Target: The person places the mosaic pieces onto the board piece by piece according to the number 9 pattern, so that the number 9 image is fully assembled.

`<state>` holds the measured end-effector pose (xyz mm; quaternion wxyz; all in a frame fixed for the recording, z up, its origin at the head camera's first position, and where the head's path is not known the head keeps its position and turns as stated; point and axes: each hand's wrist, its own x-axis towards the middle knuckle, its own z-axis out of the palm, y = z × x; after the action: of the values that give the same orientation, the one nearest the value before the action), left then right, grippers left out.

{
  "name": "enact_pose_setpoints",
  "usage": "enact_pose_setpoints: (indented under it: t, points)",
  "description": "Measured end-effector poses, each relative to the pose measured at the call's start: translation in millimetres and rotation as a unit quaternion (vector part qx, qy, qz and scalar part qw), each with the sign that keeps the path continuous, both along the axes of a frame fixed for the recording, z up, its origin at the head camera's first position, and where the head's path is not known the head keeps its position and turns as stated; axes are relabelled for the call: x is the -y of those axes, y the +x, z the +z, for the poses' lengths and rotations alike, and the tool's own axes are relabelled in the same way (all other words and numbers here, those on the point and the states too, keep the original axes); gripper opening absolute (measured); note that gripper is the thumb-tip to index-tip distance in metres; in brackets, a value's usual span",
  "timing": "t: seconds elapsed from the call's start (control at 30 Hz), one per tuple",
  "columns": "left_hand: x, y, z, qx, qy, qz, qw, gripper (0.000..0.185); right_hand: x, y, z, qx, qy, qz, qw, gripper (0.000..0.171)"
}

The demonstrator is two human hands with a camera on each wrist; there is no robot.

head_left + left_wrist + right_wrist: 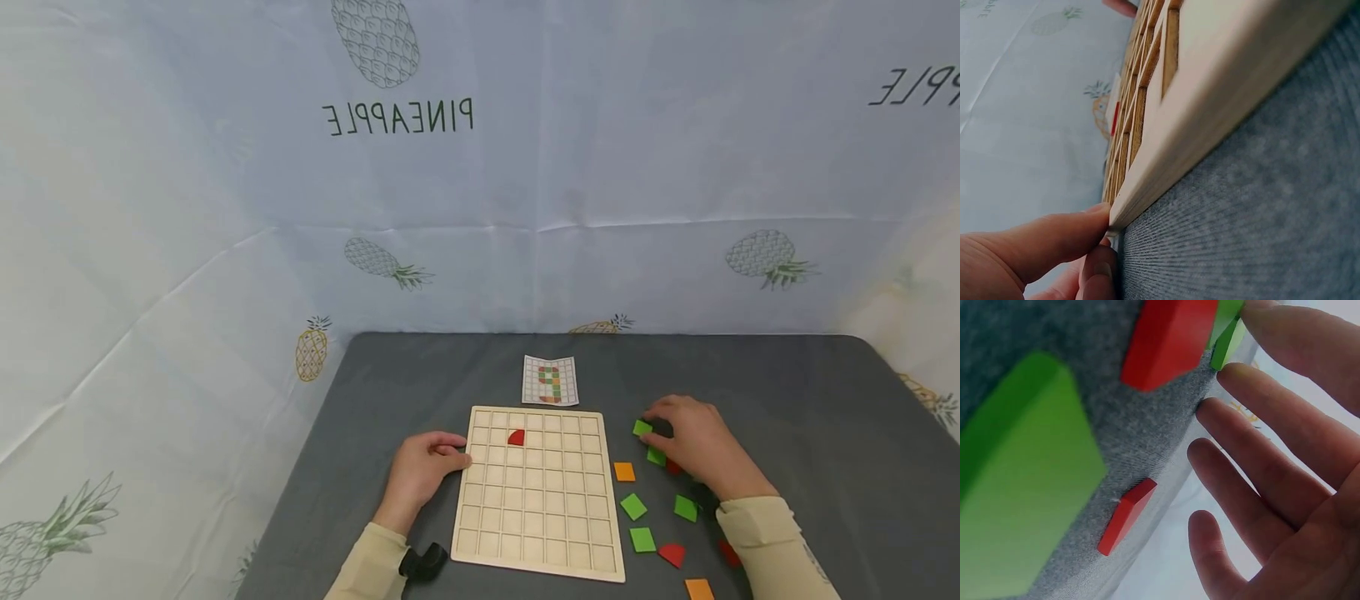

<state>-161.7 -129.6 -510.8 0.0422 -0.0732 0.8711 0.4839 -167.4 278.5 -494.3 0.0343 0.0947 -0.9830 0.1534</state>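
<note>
green tile (642, 427) sits at the fingertips of the right hand (693, 446), far right of the wooden grid board (538, 492), on the grey table (810, 433). the hand lies over a small cluster of pieces there; a second green tile (656, 457) peeks out at its near-left edge and a red piece (673, 468) just beyond that. in the right wrist view the fingers (1260, 462) are spread and fairly straight, one fingertip touching a green edge (1227, 344), so the hand reads as released rather than grasping, reaching for a piece and not yet lifting it.

the left hand (422, 467) holds the board's left edge, thumb and fingers pinching the rim; the left wrist view shows the fingertips (1069, 234) tight against the board's corner (1116, 215).

as for progress, i judge the work barely begun: only one red quarter-round piece (516, 437) sits in a cell in the board's far rows, and every other cell shows bare wood. the pattern card (551, 380), lying just beyond the board's far edge, shows a coloured figure of many cells, so most of the filling seems left. loose pieces wait to the right of the board: an orange square (625, 472), green squares (633, 506), another red piece (672, 554) and an orange one (699, 588) at the near edge.
</note>
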Motion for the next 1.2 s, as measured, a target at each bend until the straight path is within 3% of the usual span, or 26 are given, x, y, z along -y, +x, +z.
enact_pose_setpoints:
  t: [0.7, 1.2]
  points:
    - [1.6, 1.2, 0.9, -0.01, 0.011, -0.001, 0.9999, 0.026, 0.4, -0.9, -2.3, -0.001, 0.009, 0.002, 1.0, 0.023]
    - [6.3, -0.6, -0.1, -0.003, 0.016, -0.004, 0.9999, 0.029, 36.2, -3.3, 9.6, -0.008, 0.009, 0.025, 1.0, 0.021]
